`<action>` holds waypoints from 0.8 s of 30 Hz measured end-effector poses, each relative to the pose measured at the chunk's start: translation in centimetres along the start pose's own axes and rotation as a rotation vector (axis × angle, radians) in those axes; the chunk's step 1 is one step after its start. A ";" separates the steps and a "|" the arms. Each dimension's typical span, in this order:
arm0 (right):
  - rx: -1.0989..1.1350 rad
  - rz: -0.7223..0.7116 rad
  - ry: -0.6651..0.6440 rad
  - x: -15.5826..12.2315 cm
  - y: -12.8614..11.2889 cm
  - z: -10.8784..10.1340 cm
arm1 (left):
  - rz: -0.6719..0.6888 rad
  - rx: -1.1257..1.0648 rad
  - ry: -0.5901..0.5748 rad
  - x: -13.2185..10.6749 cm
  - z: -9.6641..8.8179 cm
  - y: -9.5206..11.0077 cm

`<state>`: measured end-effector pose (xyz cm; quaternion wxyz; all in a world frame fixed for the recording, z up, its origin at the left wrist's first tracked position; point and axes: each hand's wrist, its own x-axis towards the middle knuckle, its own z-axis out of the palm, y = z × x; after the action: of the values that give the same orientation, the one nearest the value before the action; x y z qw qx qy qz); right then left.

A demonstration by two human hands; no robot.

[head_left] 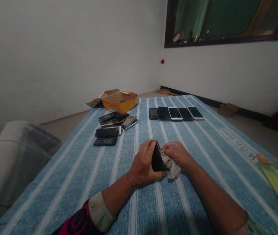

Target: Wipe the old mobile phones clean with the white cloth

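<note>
My left hand (142,164) is wrapped around a black smartphone (157,159), gripping it by its edges with the thumb at the lower end. The phone is tilted up on its side above the striped cloth (119,195). Pinched in my right hand (177,155) is a crumpled whitish rag (172,165), which hangs against the phone's right side. Part of the rag is hidden behind the phone and my fingers.
Beyond my hands, several phones (175,114) lie in a row at the right. A loose pile of older phones (116,121) sits to the left, before an open orange cardboard box (120,105). A yellow-green item (277,186) lies along the right edge.
</note>
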<state>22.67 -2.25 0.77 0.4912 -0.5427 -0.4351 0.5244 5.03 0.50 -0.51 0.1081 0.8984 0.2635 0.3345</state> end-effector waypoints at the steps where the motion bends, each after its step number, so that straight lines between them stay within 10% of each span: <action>1: 0.011 -0.006 0.010 0.0 -0.1 0.0 | 0.009 -0.006 -0.001 0.0 0.0 0.1; 24: -0.096 0.138 -0.222 -0.4 -0.5 -1.4 | -0.111 0.025 0.105 0.1 0.0 -0.6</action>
<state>24.05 -2.64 1.23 0.3762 -0.5329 -0.4731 0.5922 4.86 1.07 -0.72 0.1012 0.8648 0.3225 0.3714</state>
